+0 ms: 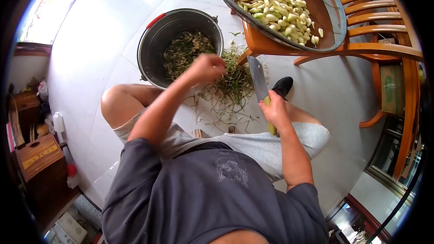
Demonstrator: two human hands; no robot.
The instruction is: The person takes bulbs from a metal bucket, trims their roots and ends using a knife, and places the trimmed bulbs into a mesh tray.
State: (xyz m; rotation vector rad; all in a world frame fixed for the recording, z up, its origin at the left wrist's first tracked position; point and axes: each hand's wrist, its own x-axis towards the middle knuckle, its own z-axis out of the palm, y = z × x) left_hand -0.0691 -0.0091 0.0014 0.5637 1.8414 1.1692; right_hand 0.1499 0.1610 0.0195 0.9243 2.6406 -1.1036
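Observation:
My right hand [275, 110] is closed round the yellowish handle of a kitchen knife [258, 77], its broad blade pointing forward, away from me. Slightly blurred, my left hand [207, 68] hovers by the near right rim of a grey bucket [148, 65]. Its fingers are curled in, and what they hold, if anything, I cannot make out. Inside the bucket lie pale bulbs with green stems [187, 49]. Beneath and beside my left hand, a heap of cut green stems and roots [235, 79] spreads over the floor.
A round mesh basket [341, 16] of peeled-looking pale bulbs [282, 11] rests on a wooden chair [257, 40] at front right. My shod foot [283, 86] is beside the stem heap. Wooden furniture [40, 156] stands at left, and a cardboard box [392, 88] at right.

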